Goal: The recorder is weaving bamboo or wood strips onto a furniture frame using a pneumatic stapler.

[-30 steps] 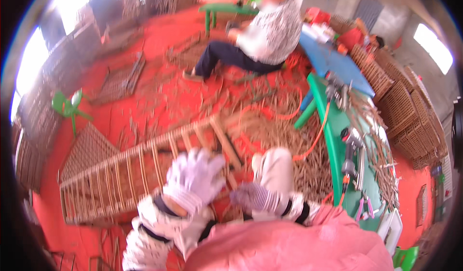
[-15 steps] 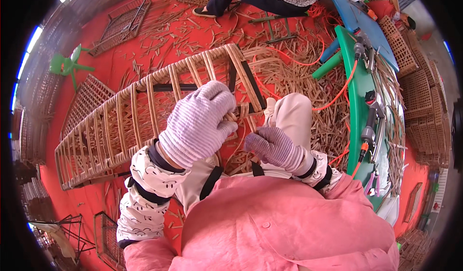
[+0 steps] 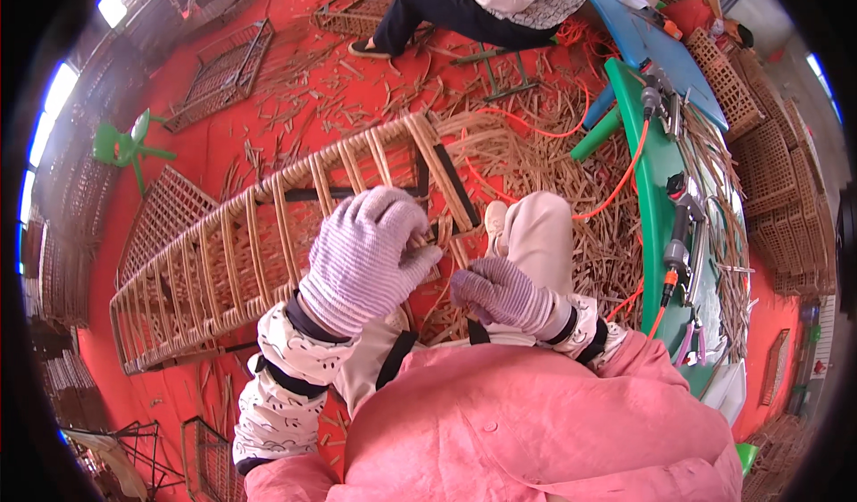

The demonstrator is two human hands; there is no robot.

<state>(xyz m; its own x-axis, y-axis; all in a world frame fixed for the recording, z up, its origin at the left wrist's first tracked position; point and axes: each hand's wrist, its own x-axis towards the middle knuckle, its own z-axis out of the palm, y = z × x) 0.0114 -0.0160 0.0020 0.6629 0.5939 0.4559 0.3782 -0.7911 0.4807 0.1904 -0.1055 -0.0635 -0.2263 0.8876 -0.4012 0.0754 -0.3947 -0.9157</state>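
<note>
1. Lilac-striped gloved left hand point(image 3: 370, 257): fingers curled; cannot tell what they hold.
2. Lilac-striped gloved right hand point(image 3: 509, 295): fingers pinch a flat tan wicker strip point(image 3: 459, 250).
3. Long brown strip-wrapped frame point(image 3: 308, 168): ahead-left, just beyond the hands.
4. Steady tension would likely keep the strip flat.

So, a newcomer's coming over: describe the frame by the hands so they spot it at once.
Above the red floor, find the striped-gloved left hand. Just beyond it, a long wicker frame slants from upper right to lower left. Unlike the closely meshed frame farther off, its strands are widely spaced.
</note>
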